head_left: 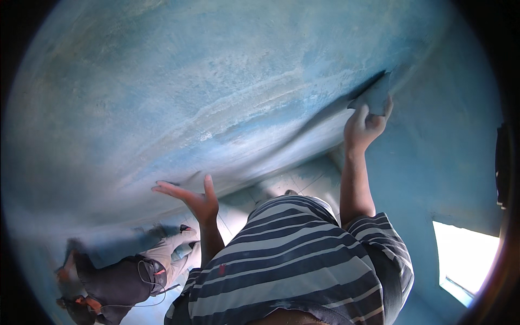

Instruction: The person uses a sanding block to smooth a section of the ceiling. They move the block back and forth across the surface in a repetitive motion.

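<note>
A blue wall [179,81] with pale, chalky patches fills the upper part of the head view. My right hand [368,124] is raised at the right, near the corner. It grips a thin, flat grey sheet [375,97] with a dark edge, held against the wall; the exact kind of sheet does not show. A long shadow stretches down the wall from it. Lower and to the left, my left hand [197,201] has its thumb and fingers apart with nothing in them. Its fingertips are at the wall; whether they touch it I cannot tell. Pale dust coats my right fingers.
Another person [119,281] in a dark top and light trousers bends by the wall at lower left, a cable at their waist. A second blue wall [439,157] meets the first at right, with a bright window opening [466,260]. Pale floor tiles [309,179] lie below.
</note>
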